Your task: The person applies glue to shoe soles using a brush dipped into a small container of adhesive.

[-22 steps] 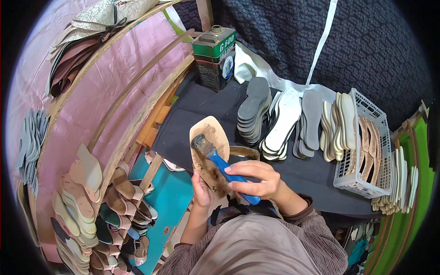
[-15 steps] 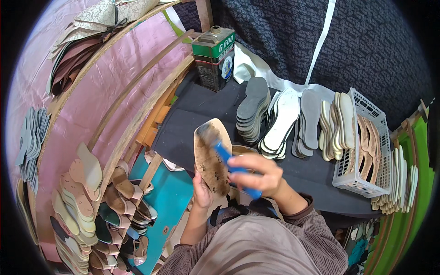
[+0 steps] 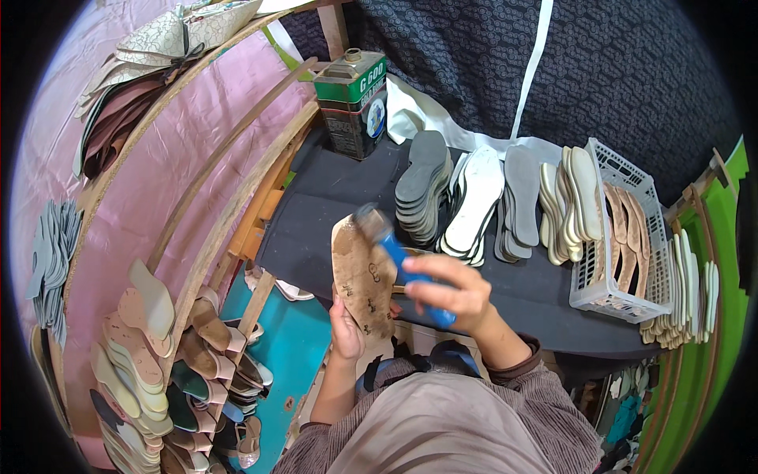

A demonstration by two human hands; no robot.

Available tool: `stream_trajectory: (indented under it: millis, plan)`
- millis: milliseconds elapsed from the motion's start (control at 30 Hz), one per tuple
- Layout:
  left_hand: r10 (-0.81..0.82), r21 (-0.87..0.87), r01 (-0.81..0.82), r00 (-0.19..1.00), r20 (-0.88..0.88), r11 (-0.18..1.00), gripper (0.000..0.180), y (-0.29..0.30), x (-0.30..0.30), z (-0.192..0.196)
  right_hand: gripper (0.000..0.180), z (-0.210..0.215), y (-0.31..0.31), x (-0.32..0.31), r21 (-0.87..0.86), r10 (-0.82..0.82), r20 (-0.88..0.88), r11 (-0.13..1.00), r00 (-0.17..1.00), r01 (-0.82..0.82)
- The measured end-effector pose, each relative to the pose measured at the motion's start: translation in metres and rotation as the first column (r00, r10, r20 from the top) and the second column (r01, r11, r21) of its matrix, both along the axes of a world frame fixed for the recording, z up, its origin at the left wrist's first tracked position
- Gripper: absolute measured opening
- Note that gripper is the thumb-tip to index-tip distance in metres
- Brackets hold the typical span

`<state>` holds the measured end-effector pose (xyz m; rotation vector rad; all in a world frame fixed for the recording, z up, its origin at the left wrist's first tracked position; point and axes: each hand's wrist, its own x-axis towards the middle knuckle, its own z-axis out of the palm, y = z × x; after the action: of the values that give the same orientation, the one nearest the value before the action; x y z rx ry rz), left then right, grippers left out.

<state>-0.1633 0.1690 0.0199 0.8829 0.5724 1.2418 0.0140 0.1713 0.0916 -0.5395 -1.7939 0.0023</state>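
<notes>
brush (image 3: 392, 250) shifted rightward, sole (image 3: 359, 276) — in left hand (image 3: 346, 330)

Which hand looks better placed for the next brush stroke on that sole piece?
Likely the right hand: it holds the blue brush near the upper end of the sole piece, which occupies the left hand.

One brush (image 3: 392, 246), one can (image 3: 352, 107), one basket (image 3: 619, 303)
</notes>
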Motion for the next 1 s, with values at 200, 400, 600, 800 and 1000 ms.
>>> stream_trajectory:
  millis: [200,400,600,800,1000]
  plan:
    - [0.349,-0.392,-0.238,0.905,0.244,0.889,0.055,0.003,0.009,0.002,0.027,-0.002,-0.014,-0.003,-0.019,0.194,0.194,0.981,0.962,-0.194]
    - [-0.021,-0.006,0.021,0.999,-0.044,1.000,0.061,0.000,-0.003,0.008,0.021,-0.002,-0.010,0.002,0.003,-0.040,0.065,0.999,0.997,0.040]
    - [0.069,-0.194,-0.026,0.973,0.220,0.981,0.061,0.002,-0.008,0.004,0.025,-0.004,-0.012,0.000,-0.016,0.159,0.193,0.987,0.968,-0.159]
    - [-0.016,-0.116,0.031,0.991,0.133,0.993,0.064,0.005,-0.014,-0.001,0.023,-0.004,-0.012,-0.004,-0.050,0.229,0.209,0.973,0.951,-0.223]
    - [-0.087,-0.076,0.098,0.987,0.135,0.992,0.066,0.006,-0.024,-0.006,0.027,-0.002,-0.003,0.000,-0.012,-0.019,0.068,1.000,0.997,0.020]
